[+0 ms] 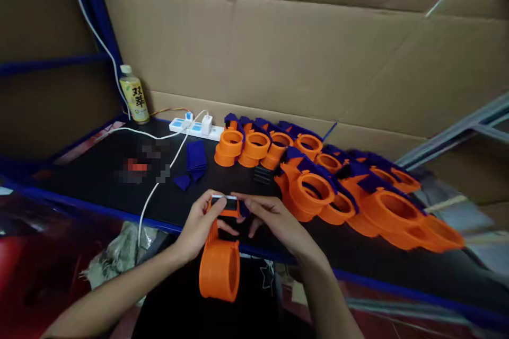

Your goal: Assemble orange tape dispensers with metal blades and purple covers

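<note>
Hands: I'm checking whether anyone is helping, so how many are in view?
2: the left hand holds an orange tape dispenser; the right hand is at its right end. None seems hidden.

Dim, soft indoor light here, its source out of shot! Beyond the hands, the cardboard wall (254, 47) catches plenty of it, then sinks into brown gloom far left. Under the left hand (199, 222) and right hand (274, 217), the black tabletop (246, 180) swallows the light, while orange rings (374, 212) right of them glow strongly. Fine detail at the fingers goes soft, edges slightly smeared. Left of the left hand, a pixelated patch (137, 166) breaks into coarse blocks. And the wide lens bends things: the metal frame (477, 122) far right stretches and blurs, the red shape (24, 275) lower left melts into shadow.
</note>
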